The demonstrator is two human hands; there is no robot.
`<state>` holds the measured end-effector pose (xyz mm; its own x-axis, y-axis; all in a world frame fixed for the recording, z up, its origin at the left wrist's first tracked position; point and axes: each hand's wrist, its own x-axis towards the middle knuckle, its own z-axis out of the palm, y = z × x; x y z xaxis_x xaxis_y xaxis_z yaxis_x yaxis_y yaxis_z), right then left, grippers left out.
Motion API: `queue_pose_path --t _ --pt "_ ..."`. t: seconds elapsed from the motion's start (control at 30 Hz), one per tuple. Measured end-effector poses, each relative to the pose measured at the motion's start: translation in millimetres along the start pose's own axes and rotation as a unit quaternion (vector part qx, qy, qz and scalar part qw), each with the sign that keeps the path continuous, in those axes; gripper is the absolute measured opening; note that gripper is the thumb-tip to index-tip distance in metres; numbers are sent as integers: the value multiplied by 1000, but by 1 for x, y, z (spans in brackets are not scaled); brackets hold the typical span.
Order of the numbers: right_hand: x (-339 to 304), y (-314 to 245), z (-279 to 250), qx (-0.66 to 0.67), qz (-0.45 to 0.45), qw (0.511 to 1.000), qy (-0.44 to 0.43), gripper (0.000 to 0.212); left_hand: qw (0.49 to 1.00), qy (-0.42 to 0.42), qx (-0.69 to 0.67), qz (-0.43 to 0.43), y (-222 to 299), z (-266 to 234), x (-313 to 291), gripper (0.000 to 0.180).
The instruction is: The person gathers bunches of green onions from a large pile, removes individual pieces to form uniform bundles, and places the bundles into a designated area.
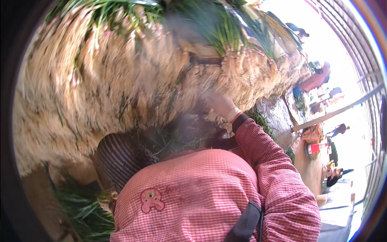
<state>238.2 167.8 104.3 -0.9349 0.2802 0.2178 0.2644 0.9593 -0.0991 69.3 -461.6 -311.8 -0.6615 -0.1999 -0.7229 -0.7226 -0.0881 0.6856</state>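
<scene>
A big heap of green onions (137,76) fills the far side in front of me, its shaggy, straw-coloured root ends turned toward me. Green leaves show along the top of the heap. My right hand (223,105), in a pale, thin glove, reaches against the lower part of the roots. Its fingers are blurred among them, so I cannot make out whether they grip anything. My left hand does not show. Below the heap, loose green leaf scraps (173,141) lie in a dark, blurred area in front of my pink checked garment (193,189).
A dark striped cloth shape (121,161) bulges at my left. More green leaves (86,209) lie at the lower left. Shiny sheeting (276,115) borders the heap on the right. Farther right are a red-and-white cone (317,148), a slanting pole (338,109) and several people.
</scene>
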Motion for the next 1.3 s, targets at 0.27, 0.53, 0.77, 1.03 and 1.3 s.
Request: queue_pose_path --t 0.27,0.53,0.77,1.03,1.3 --pt "68 89 -98 103 218 937 254 71 994 65 28 82 69 19 -30 33" --pt "159 96 -101 -7 357 920 160 93 941 -1 -31 336 180 51 -68 34" --pt "149 30 -41 -290 56 955 7 83 756 -139 58 637 309 185 -261 33" --pt "139 58 -65 62 127 986 84 65 666 -466 36 581 276 400 -402 28" --pt "130 61 -74 39 107 942 314 31 763 -498 47 410 248 444 -375 30"
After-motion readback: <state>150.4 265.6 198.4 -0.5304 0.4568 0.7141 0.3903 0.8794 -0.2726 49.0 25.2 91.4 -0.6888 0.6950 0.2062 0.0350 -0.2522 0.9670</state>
